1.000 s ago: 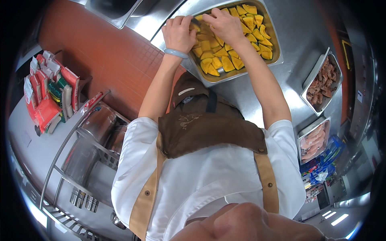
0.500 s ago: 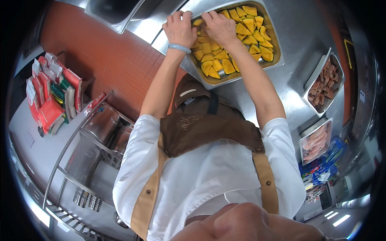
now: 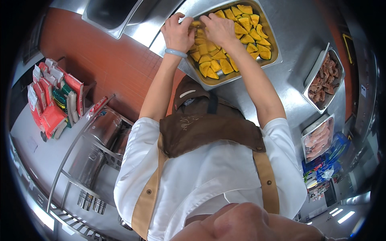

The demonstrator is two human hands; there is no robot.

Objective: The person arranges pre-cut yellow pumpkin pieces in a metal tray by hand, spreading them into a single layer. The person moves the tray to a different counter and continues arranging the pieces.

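Observation:
A rectangular metal pan (image 3: 274,44) at the top centre holds many yellow pumpkin slices (image 3: 226,66) with green rind. Over its far left corner, my left hand (image 3: 177,35) has its fingers curled inward; what they hold, if anything, is hidden. A pale bangle (image 3: 175,53) circles that wrist. Beside it, my right hand (image 3: 219,30) reaches in among the slices with bent fingers. One slice lies in the narrow gap between the two hands, at the right fingertips; the grip on it is partly hidden.
The pan stands on a steel table (image 3: 287,32). Toward the right edge are a tray of browned meat (image 3: 323,78) and a tray of pale raw meat (image 3: 317,138). A dark container (image 3: 110,14) is at upper left. Red and green bags (image 3: 56,94) stand on the left beside a metal rail.
Both hands stay at the pan's far left corner, with small finger movements. The slice between them has shifted slightly. The whole view has tilted a little.

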